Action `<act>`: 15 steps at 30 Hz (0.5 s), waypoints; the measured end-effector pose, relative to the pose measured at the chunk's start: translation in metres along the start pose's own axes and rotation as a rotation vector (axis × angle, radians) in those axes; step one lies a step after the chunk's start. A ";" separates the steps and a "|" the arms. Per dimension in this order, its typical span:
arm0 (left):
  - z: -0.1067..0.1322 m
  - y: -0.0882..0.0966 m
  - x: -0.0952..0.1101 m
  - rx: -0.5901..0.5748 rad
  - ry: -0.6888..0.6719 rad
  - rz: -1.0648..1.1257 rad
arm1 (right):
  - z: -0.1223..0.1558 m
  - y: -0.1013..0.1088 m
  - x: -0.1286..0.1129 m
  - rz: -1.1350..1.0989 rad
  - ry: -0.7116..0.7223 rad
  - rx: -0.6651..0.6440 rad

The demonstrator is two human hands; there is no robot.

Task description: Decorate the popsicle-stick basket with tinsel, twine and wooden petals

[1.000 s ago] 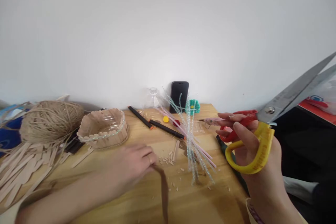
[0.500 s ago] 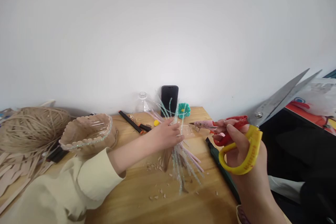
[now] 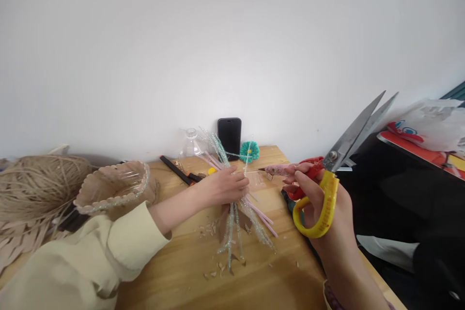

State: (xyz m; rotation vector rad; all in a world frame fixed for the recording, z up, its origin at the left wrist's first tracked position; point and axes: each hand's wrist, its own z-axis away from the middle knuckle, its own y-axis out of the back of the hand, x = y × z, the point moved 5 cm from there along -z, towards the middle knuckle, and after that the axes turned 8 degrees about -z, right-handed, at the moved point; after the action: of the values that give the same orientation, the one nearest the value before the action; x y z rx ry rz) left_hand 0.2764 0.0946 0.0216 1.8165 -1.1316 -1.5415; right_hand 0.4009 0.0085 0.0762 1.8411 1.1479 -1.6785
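Observation:
My left hand is closed around a loose bundle of glittery silver-green pipe cleaners. Their ends fan out above and below the fingers. Some pale pink sticks run through or behind the bunch. My right hand grips a large pair of scissors with red and yellow handles; the blades point up and away, slightly apart. By its fingertips is a pink tapered thing with a dark tip, directed toward the bundle; its kind is unclear. Behind the bundle sits a teal fuzzy flower with a yellow centre.
A black phone leans on the wall beside a clear bottle. Left stand a scalloped basket and a big twine ball. Small scraps litter the wooden table. A plastic bag lies far right.
My right hand has shifted left with the scissors, closer to the bundle. In my left hand the pipe cleaners' upper ends have drawn together and tilted left. The camera view has shifted slightly.

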 end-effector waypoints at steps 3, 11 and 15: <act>0.001 0.001 -0.002 0.057 -0.022 -0.012 | 0.000 0.000 0.001 -0.001 0.000 0.003; 0.014 0.041 -0.034 0.264 0.233 0.066 | 0.001 0.000 0.001 -0.096 -0.043 0.037; 0.023 0.068 -0.079 0.256 0.532 0.179 | -0.001 -0.001 -0.003 -0.092 -0.011 0.049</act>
State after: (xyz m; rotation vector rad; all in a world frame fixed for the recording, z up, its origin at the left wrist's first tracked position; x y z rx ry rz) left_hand 0.2348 0.1282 0.1140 2.0540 -1.2149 -0.7663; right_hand 0.4010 0.0086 0.0796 1.8310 1.2138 -1.7798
